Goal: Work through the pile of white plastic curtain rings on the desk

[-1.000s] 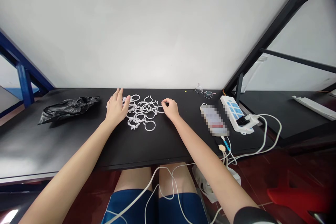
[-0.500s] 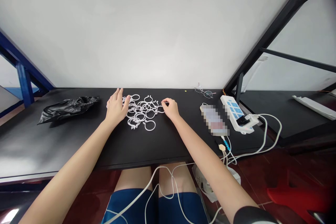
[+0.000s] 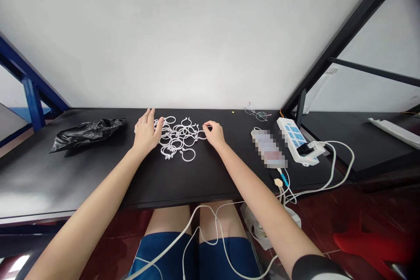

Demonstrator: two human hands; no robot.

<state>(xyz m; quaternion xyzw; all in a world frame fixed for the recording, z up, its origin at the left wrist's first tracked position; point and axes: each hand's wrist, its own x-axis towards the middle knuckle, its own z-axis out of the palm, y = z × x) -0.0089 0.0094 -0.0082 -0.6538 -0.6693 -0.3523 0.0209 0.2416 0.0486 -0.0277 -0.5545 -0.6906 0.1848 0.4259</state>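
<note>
A loose pile of white plastic rings point(image 3: 177, 144), thin hoops with small knobbed ends, lies on the black tabletop point(image 3: 197, 179). My left hand point(image 3: 147, 130) rests at the pile's left side, fingers stretched out and thumb apart, partly covering some rings. At the right edge, my right hand point(image 3: 214, 134) has thumb and forefinger pinched at a white ring point(image 3: 201, 135), whose far side is hidden by the fingers. A single ring point(image 3: 188, 155) lies at the near edge of the pile.
A crumpled black plastic bag point(image 3: 87, 134) lies at the left. To the right are eyeglasses point(image 3: 257, 113), a blurred-out phone point(image 3: 269, 148) and a white power strip point(image 3: 295, 140) with cables. White cords point(image 3: 197, 214) hang over my lap. A white wall point(image 3: 197, 43) rises behind the table.
The view has shifted very slightly. Both hands and the rings keep about the same places relative to one another.
</note>
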